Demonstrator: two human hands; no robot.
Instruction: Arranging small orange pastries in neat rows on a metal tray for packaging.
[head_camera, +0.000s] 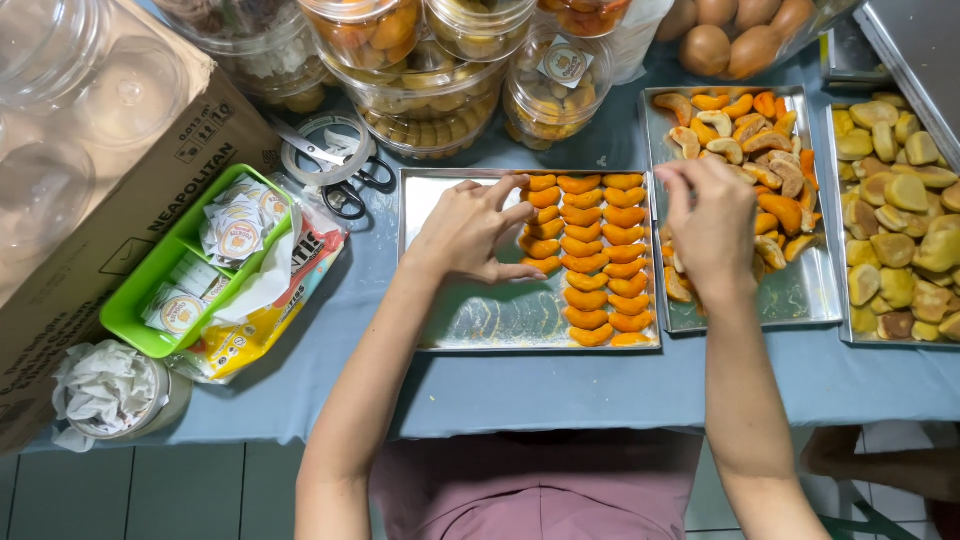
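My left hand hovers over the middle metal tray, fingers apart, fingertips touching the left column of orange crescent pastries laid in neat rows. My right hand is over the second tray, where a loose heap of orange and pale crescent pastries lies; its fingers are bunched over the heap, and I cannot tell whether they pinch a piece.
A third tray at the right holds pale yellow pastries. Clear plastic jars of pastries stand at the back. At the left are scissors, a tape roll, a green basket of sachets, and a cardboard box.
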